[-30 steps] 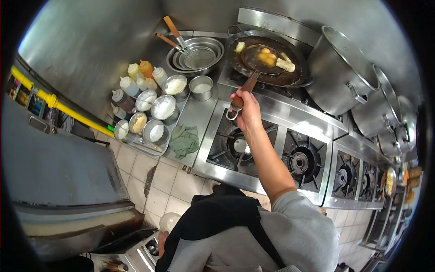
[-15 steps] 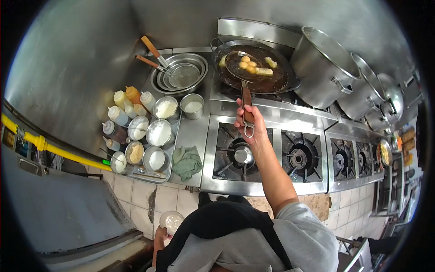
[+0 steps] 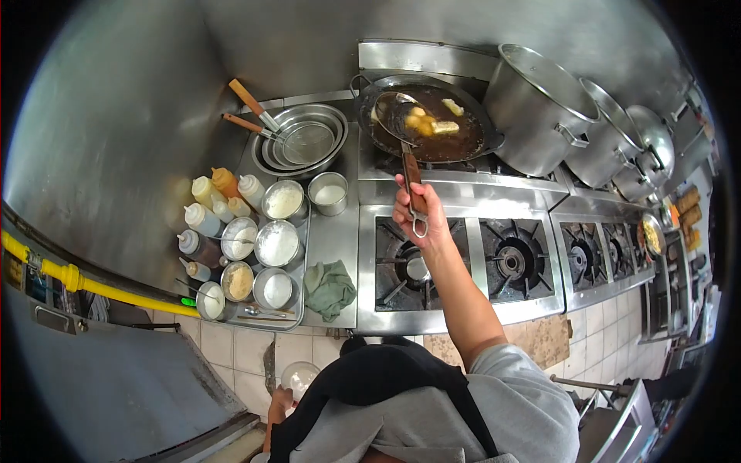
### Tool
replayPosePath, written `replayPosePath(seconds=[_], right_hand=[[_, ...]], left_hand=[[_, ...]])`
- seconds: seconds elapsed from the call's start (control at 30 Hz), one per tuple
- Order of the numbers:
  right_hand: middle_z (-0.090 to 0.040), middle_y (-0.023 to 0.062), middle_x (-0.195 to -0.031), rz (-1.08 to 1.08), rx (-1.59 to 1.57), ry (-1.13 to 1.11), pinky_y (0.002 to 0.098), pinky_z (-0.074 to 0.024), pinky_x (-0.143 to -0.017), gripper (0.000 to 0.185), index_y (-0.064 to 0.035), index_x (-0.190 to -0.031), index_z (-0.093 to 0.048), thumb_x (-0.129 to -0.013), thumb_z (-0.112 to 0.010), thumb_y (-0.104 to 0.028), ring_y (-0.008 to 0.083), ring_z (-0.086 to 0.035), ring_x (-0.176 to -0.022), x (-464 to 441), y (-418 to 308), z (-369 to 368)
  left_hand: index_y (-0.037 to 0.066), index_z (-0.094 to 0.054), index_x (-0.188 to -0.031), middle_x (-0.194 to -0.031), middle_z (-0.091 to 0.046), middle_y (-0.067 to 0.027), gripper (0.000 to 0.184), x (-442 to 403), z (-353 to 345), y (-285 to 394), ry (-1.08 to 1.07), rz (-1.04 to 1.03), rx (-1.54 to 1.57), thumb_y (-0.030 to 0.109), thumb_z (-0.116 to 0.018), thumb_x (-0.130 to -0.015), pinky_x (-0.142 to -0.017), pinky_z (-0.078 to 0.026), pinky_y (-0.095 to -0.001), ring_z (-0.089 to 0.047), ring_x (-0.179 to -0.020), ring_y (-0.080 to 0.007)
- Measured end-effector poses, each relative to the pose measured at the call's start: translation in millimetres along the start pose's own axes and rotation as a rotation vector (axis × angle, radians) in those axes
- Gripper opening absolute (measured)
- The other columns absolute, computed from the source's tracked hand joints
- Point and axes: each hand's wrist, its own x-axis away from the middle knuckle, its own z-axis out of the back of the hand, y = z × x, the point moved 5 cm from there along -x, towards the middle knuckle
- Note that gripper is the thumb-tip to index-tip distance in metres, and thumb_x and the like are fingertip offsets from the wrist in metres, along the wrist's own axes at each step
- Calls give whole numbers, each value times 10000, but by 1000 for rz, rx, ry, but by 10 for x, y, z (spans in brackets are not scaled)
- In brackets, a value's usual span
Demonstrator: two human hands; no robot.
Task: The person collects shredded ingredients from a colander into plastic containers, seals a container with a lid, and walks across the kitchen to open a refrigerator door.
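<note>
My right hand (image 3: 421,210) is wrapped round the brown wooden handle of a wire strainer (image 3: 411,166). The strainer's round head is tilted in the dark oil of a large wok (image 3: 482,131). Several round yellow-brown balls (image 3: 419,122) and a pale battered piece (image 3: 445,127) are at the strainer's right side, and another piece (image 3: 453,106) floats farther right. Low in the view, beside my black apron, my left hand (image 3: 283,399) holds a clear round bowl (image 3: 299,378) by its edge.
A tray (image 3: 272,324) of metal tubs with powders stands left, near squeeze bottles (image 3: 203,220). Nested bowls (image 3: 336,116) with strainers sit behind. A green cloth (image 3: 329,289) lies beside the burners (image 3: 511,262). Tall pots (image 3: 532,112) stand right of the wok.
The view has shifted. The strainer head has gone from under the balls to a tilted position at their left, and the balls now lie in the oil. Both hands keep their holds.
</note>
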Motion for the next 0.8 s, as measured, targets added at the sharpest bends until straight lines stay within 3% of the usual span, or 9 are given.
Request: replayPosePath(seconds=[0.03,0.07,0.13,0.17,0.33,0.8], right_hand=[[-536,13,-705,-7,10,-11,281,-356,-565,343,-49,-1202,-558,-932,-560,-260,124,-401,-546,-4,13,0],[-536,13,-705,-6,7,-11,281,-356,-565,343,-49,-1202,-558,-932,-560,-260,124,-401,-546,-13,25,-2],[-559,27,-718,-13,78,14,292,-388,-554,352,-41,-1216,-539,-932,-560,-249,136,-451,-566,-50,37,-8],[-559,27,-718,-11,76,12,292,-388,-554,352,-41,-1216,-539,-932,-560,-249,136,-451,-566,-74,30,-12],[-615,42,-724,-2,237,70,315,-493,-486,337,-18,-1183,-541,-911,-582,-212,145,-570,-609,-164,-64,98],[-630,53,-692,20,516,355,304,-454,-455,301,-27,-1106,-596,-886,-606,-231,143,-536,-518,83,-422,152]], left_hand=[[-131,-549,-1193,-943,-691,-300,427,38,38,-9,7,-3,-243,156,-464,-889,-649,-597,-450,-719,-767,-392],[-131,-549,-1193,-943,-691,-300,427,53,38,0,8,-3,-245,156,-464,-889,-649,-597,-450,-719,-767,-392],[-120,-573,-1166,-1082,-659,-335,474,-30,30,-121,78,-51,-488,243,-475,-878,-898,-527,-468,-650,-1038,-460],[-102,-584,-1168,-1162,-618,-357,499,-40,21,-147,24,-33,-433,284,-477,-872,-1007,-446,-472,-559,-1175,-489],[-91,-591,-1176,-1150,-621,-359,493,105,3,-10,48,-19,-371,275,-485,-863,-979,-465,-471,-575,-1166,-477],[-104,-594,-1177,-1117,-642,-352,483,277,-53,278,34,-19,-258,252,-491,-867,-946,-482,-448,-611,-1134,-453]])
